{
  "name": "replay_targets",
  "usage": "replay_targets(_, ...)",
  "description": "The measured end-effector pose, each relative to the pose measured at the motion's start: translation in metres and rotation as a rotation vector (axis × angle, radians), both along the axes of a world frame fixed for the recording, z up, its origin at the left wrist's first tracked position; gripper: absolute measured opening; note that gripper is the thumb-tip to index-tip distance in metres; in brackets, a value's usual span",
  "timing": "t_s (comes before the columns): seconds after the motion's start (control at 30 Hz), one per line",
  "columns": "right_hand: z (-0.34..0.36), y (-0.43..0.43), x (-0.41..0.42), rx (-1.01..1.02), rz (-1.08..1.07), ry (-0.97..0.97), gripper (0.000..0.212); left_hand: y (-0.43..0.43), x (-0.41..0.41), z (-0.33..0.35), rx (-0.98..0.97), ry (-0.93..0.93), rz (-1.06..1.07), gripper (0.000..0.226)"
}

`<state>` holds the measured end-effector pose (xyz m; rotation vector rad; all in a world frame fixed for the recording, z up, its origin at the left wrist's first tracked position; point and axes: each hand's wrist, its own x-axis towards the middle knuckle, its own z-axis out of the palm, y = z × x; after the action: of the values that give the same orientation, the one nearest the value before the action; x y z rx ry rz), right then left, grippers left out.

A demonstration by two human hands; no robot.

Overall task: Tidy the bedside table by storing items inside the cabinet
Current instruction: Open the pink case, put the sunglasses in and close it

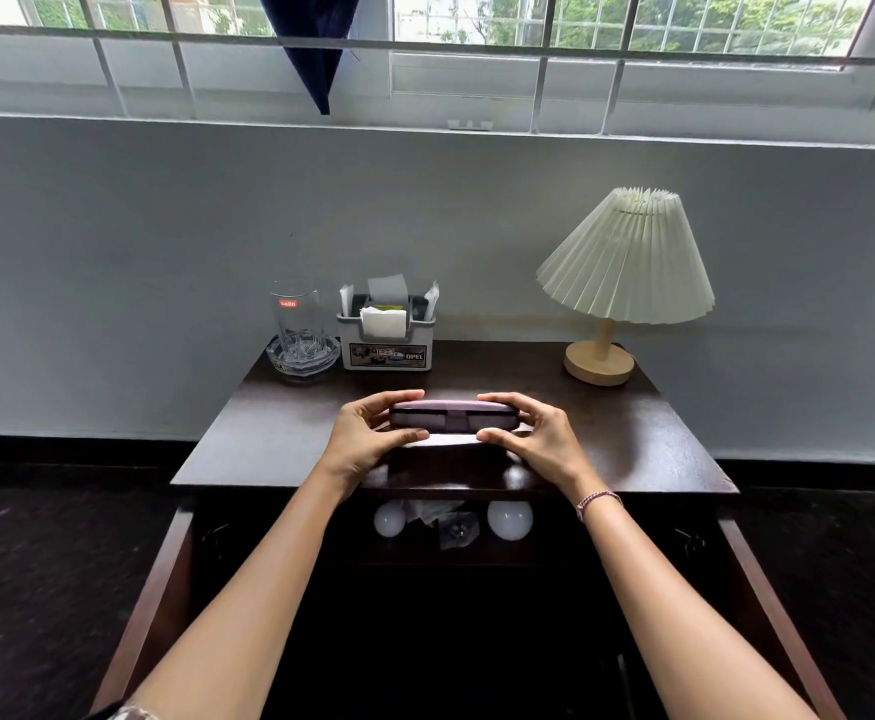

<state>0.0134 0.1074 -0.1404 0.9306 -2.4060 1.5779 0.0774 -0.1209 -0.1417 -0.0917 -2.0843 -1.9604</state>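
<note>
- The left hand point(368, 439) and the right hand point(534, 433) hold a purple case point(453, 414), one at each end.
- The fingers point(399, 396) of both hands are curled round the case.
- The case is over the middle of the dark counter point(607, 439). I cannot tell if it touches.
- At the back stand a glass point(298, 319), a grey box point(386, 350) and a lamp point(625, 272).
- Below, the cabinet point(165, 579) is open, with two white bulbs point(509, 519) inside.

Two bare forearms stretched forward side by side, left hand point(373, 439) and right hand point(534, 433) facing each other, fingers curled over the top and thumbs along the near lower edge of a slim purple case point(453, 415), gripped at either end.
</note>
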Motion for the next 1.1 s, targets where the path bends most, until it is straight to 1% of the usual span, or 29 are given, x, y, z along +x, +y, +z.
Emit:
replay_targets(0.1,-0.0001,0.0005,0.0001,0.004,0.016,0.018,0.049,0.0002,0.0006,0.0001,0.009,-0.001,0.005,0.049)
replay_targets(0.27,-0.0008,0.0014,-0.0002,0.036,0.013,0.064,0.051,0.0019,0.0018,0.0022,0.005,-0.011,0.006,0.048)
replay_targets(0.7,-0.0024,0.0,-0.0018,0.017,0.004,0.05,0.047,0.0026,0.0022,0.0023,0.015,-0.025,0.011,0.047)
replay_targets(1.1,-0.002,0.0008,-0.0023,0.009,0.003,0.03,0.048,0.0028,0.0019,0.0017,0.021,-0.015,0.005,0.045)
